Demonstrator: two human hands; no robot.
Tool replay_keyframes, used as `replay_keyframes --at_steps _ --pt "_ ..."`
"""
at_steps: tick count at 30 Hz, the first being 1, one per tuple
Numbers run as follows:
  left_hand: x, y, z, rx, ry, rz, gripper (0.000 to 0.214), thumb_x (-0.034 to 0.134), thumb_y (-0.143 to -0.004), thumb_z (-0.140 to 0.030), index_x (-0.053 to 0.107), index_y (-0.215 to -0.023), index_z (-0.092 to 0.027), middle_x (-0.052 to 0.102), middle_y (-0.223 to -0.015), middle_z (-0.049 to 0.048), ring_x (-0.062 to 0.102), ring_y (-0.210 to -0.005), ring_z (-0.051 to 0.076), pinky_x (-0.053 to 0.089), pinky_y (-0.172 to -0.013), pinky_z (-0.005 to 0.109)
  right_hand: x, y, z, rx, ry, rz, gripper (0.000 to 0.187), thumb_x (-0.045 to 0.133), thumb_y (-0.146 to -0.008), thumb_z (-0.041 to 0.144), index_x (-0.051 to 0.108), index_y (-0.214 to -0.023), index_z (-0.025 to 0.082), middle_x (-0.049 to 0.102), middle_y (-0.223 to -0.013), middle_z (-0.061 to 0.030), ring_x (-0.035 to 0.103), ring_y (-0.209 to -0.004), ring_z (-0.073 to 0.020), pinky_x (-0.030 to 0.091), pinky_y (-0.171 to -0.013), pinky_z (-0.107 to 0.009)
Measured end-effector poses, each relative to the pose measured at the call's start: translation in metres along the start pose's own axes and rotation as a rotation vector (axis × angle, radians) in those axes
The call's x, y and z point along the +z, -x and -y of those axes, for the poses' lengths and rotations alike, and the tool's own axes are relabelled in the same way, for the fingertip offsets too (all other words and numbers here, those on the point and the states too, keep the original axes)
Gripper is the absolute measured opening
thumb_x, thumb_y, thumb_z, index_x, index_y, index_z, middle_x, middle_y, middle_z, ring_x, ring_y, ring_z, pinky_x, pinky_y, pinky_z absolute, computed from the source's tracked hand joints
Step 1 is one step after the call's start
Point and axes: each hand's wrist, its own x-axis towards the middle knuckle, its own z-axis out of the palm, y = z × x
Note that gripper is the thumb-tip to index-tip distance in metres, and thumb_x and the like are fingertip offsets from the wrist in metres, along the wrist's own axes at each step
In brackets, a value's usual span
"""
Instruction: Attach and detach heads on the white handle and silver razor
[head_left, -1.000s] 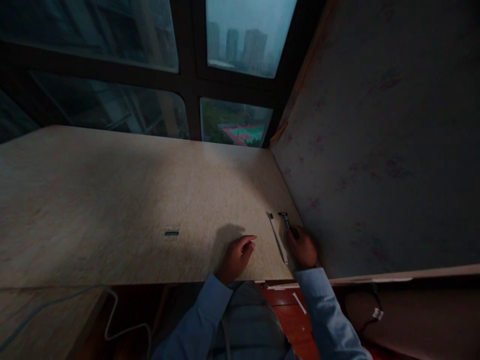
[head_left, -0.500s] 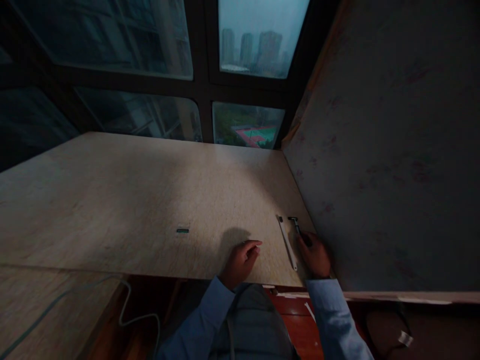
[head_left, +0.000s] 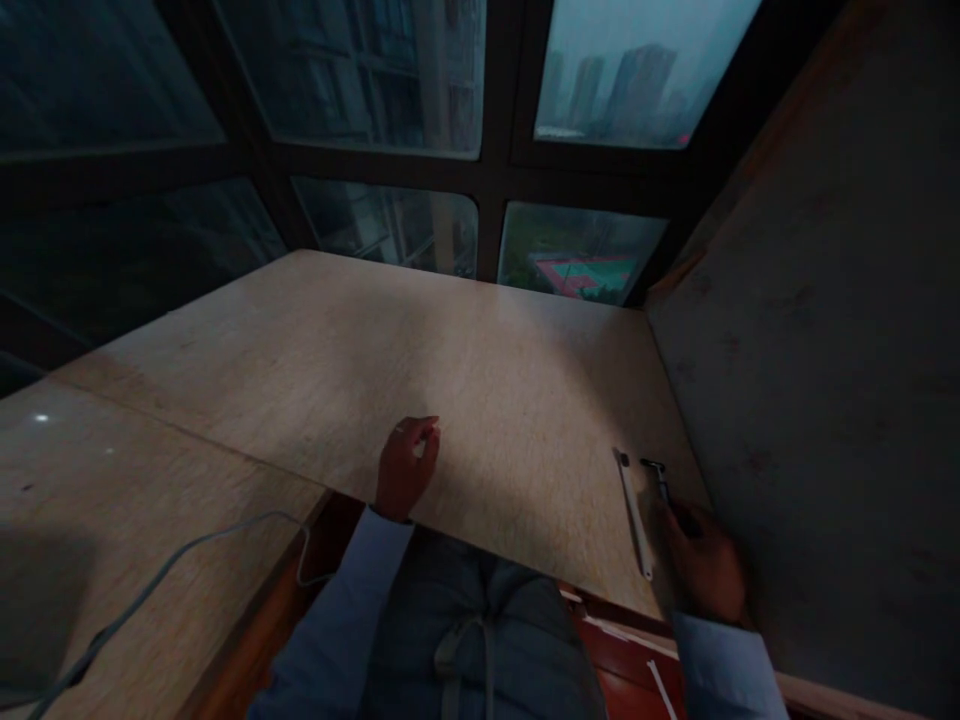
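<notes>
My right hand (head_left: 705,565) is closed around the handle of a razor (head_left: 661,482), low over the right end of the tabletop, with the dark razor head pointing away from me. Just left of it lies a white toothbrush (head_left: 636,520) with a dark bristle head, untouched. My left hand (head_left: 407,465) is over the middle of the tabletop, its thumb and fingertips drawn together in a pinch. What sits between those fingertips, if anything, is too small or hidden to make out. The small dark blade cartridge seen earlier on the tabletop does not show now.
The pale, grained tabletop (head_left: 495,370) reaches back to dark-framed windows (head_left: 491,220). A papered wall (head_left: 825,400) borders it on the right. A grey cable (head_left: 180,550) runs across a lower-left surface. My front edge drops to a reddish-brown floor or drawer area (head_left: 626,660).
My left hand has moved left and forward, to about where the blade cartridge lay, and its fingers have come together. The right hand still holds the razor. The camera has turned left.
</notes>
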Motion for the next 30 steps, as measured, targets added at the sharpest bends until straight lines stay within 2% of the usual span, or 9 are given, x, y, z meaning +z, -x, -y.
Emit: replay_keyframes --at_steps 2,5,9,13,17,20,23,27,30 --pt "-0.007 -0.004 0.021 0.037 -0.151 -0.041 0.029 0.055 -0.087 -0.033 0.063 -0.11 -0.017 0.066 -0.105 0.0125 0.061 -0.103 0.026 0.049 -0.092 0.042 -0.001 0.0 0.0 0.003 0.015 0.001 0.069 0.043 -0.075 0.071 0.072 -0.103 0.015 0.074 -0.1 -0.0175 0.068 -0.085 -0.032 0.047 -0.066 -0.036" --pt "-0.006 0.0 0.05 0.053 -0.294 0.003 0.049 0.066 -0.08 -0.041 0.057 -0.119 -0.014 0.061 -0.119 0.0179 0.055 -0.116 0.033 0.044 -0.1 0.048 -0.003 0.0 0.002 -0.005 0.016 0.017 0.067 0.042 -0.075 0.07 0.073 -0.101 0.017 0.074 -0.1 -0.0172 0.068 -0.084 -0.0316 0.047 -0.065 -0.035" --pt "0.004 0.009 0.071 -0.05 -0.359 0.073 0.061 0.07 -0.076 -0.046 0.054 -0.124 -0.012 0.061 -0.121 0.0203 0.058 -0.113 0.036 0.047 -0.096 0.05 -0.006 0.001 0.007 -0.002 0.017 0.027 0.07 0.042 -0.073 0.071 0.073 -0.1 0.015 0.073 -0.1 -0.0186 0.068 -0.085 -0.0327 0.048 -0.067 -0.036" --pt "0.008 0.011 0.069 -0.091 -0.3 0.086 0.053 0.065 -0.08 -0.041 0.055 -0.123 -0.012 0.065 -0.113 0.0172 0.061 -0.106 0.032 0.049 -0.093 0.045 -0.006 0.004 0.01 0.039 0.107 0.045 0.072 0.041 -0.074 0.072 0.072 -0.105 0.016 0.073 -0.101 -0.0192 0.068 -0.081 -0.0331 0.046 -0.061 -0.036" --pt "0.008 0.013 0.06 -0.062 -0.195 0.113 0.044 0.061 -0.085 -0.041 0.059 -0.119 -0.014 0.068 -0.103 0.0131 0.064 -0.096 0.027 0.052 -0.087 0.04 -0.004 0.013 0.012 0.003 0.166 0.051 0.071 0.039 -0.079 0.072 0.071 -0.11 0.016 0.072 -0.105 -0.0187 0.068 -0.085 -0.0337 0.046 -0.062 -0.036" --pt "0.009 0.017 0.057 -0.001 -0.18 0.137 0.041 0.062 -0.085 -0.042 0.06 -0.117 -0.017 0.067 -0.111 0.0126 0.062 -0.103 0.028 0.049 -0.093 0.042 -0.003 0.021 0.018 -0.048 0.178 0.014 0.074 0.033 -0.083 0.072 0.07 -0.111 0.015 0.071 -0.11 -0.0187 0.067 -0.09 -0.0343 0.046 -0.065 -0.036" --pt "0.01 0.019 0.055 0.03 -0.196 0.188 0.044 0.066 -0.082 -0.043 0.058 -0.119 -0.02 0.065 -0.116 0.0124 0.06 -0.109 0.029 0.047 -0.096 0.045 -0.004 0.026 0.028 -0.082 0.2 0.022 0.074 0.033 -0.085 0.072 0.069 -0.114 0.015 0.071 -0.111 -0.0189 0.068 -0.086 -0.0328 0.045 -0.063 -0.034" --pt "0.012 0.016 0.056 0.008 -0.194 0.206 0.047 0.066 -0.081 -0.044 0.058 -0.12 -0.018 0.065 -0.114 0.0134 0.063 -0.099 0.027 0.051 -0.089 0.042 -0.002 0.025 0.044 -0.136 0.231 0.142 0.061 0.044 -0.085 0.064 0.064 -0.121 0.018 0.073 -0.105 -0.0158 0.069 -0.079 -0.0291 0.043 -0.059 -0.031" --pt "0.012 0.014 0.057 -0.031 -0.176 0.191 0.043 0.063 -0.083 -0.043 0.061 -0.116 -0.016 0.066 -0.11 0.0132 0.064 -0.085 0.024 0.053 -0.08 0.039 0.003 0.021 0.057 -0.115 0.283 0.212 0.046 0.05 -0.086 0.05 0.062 -0.116 0.017 0.074 -0.093 -0.0147 0.069 -0.077 -0.0269 0.041 -0.058 -0.029"
